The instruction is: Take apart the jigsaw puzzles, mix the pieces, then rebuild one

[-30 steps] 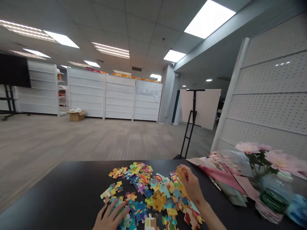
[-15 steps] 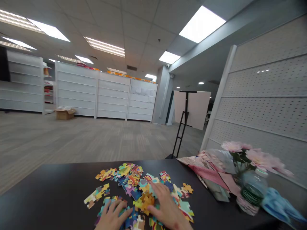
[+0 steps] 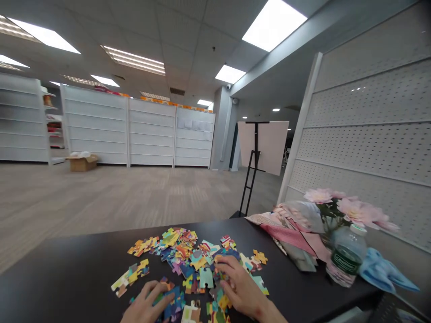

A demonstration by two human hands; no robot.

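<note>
Pieces of a multicoloured cardboard jigsaw puzzle (image 3: 182, 246) lie loose in a broad, overlapping heap near the front of the black, smooth-topped table (image 3: 81, 260), between and beyond the person's two hands. From where I stand, the left hand (image 3: 148, 304) lies over blue pieces, fingers spread and slightly bent, clasping nothing; it seems laid flat to steady them. The right hand (image 3: 243, 289) arches over the heap, thumb apart from the curled fingers, perhaps to pick among pieces; whether it pinches one, I cannot tell. Off to the right, pink-and-cream wrapping (image 3: 292, 226), pale pink flowers (image 3: 352, 208) and a crumpled light-blue cloth-like item (image 3: 380, 269) sit together, probably pushed aside for working room. Among them stands a clear plastic bottle with a white cap (image 3: 345, 255); its green label seems to read "C'estbon". Farther back, white sheets (image 3: 193, 124) on the shelving panel (image 3: 191, 152) are too small to read.
</note>
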